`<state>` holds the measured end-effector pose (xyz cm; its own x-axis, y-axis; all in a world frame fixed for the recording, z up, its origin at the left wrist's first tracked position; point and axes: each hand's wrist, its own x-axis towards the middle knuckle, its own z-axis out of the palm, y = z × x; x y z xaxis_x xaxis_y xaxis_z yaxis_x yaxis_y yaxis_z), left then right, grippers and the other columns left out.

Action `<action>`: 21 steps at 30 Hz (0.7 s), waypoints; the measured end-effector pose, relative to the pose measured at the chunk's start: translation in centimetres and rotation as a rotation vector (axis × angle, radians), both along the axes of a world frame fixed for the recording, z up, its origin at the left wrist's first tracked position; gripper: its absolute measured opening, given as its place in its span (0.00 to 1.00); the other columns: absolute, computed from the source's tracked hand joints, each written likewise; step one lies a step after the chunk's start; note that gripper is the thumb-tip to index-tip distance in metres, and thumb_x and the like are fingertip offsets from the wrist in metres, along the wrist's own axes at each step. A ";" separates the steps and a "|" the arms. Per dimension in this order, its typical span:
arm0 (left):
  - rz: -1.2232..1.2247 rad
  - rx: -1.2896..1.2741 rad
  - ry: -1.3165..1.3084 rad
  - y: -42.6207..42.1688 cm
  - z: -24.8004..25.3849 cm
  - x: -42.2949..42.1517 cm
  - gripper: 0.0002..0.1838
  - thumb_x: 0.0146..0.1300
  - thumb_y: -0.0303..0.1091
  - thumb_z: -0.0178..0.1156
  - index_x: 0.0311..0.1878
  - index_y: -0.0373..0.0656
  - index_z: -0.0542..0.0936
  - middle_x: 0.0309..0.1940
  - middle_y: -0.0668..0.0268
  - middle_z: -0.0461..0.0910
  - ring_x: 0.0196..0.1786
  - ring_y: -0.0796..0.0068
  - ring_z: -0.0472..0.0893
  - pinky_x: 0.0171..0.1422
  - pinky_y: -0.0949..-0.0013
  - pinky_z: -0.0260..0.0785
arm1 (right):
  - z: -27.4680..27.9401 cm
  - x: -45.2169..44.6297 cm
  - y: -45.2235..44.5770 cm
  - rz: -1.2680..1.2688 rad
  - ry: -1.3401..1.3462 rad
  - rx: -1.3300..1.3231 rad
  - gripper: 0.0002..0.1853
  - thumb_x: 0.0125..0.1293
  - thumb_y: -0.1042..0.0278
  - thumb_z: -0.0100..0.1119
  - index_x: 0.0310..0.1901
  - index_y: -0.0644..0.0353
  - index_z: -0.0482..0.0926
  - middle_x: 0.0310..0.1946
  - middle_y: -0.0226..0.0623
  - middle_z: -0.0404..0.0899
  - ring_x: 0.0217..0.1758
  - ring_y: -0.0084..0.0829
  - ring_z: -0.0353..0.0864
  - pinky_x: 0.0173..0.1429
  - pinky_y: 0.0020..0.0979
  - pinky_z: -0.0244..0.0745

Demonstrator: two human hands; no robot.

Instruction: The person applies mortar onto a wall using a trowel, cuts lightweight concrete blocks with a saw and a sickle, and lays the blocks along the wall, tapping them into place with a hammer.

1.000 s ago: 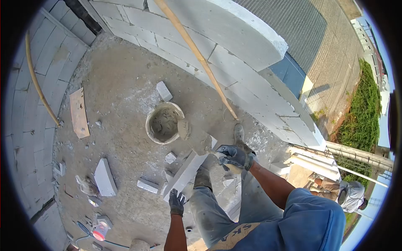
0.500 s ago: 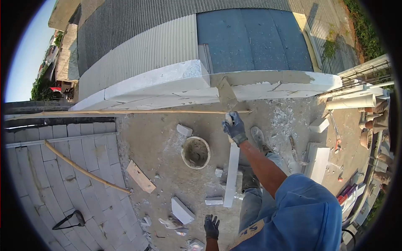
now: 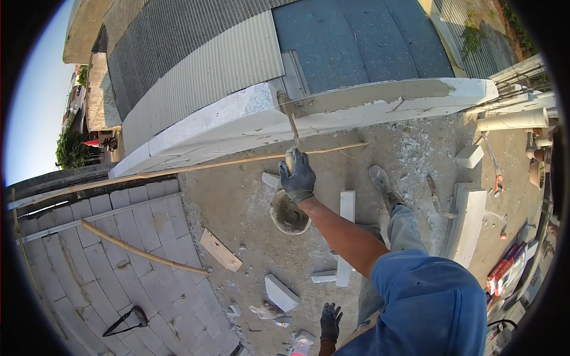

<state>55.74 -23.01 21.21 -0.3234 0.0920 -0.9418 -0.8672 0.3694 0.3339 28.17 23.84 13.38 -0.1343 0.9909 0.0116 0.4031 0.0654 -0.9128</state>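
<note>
Bright daylight, strong fisheye curve along the wall (image 3: 368,111), black corners.

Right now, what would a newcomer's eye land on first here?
Likely the gloved right hand near the centre, gripping a trowel up by the pale block wall. Next, the bright blue panel beyond that wall, top centre, and the bucket on the floor, partly behind the hand.

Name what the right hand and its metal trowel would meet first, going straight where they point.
Probably the long white block wall; the thin tan wooden pole crosses that line too, but depth is unclear.
</note>
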 end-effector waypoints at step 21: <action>-0.101 0.079 0.085 0.4 -0.4 -0.4 0.29 0.78 0.38 0.45 0.77 0.45 0.51 0.74 0.52 0.60 0.72 0.53 0.69 0.71 0.53 0.68 | -2.2 6.0 -6.0 0.077 0.088 0.166 0.25 0.64 0.59 0.65 0.56 0.66 0.73 0.47 0.49 0.76 0.43 0.48 0.81 0.43 0.40 0.80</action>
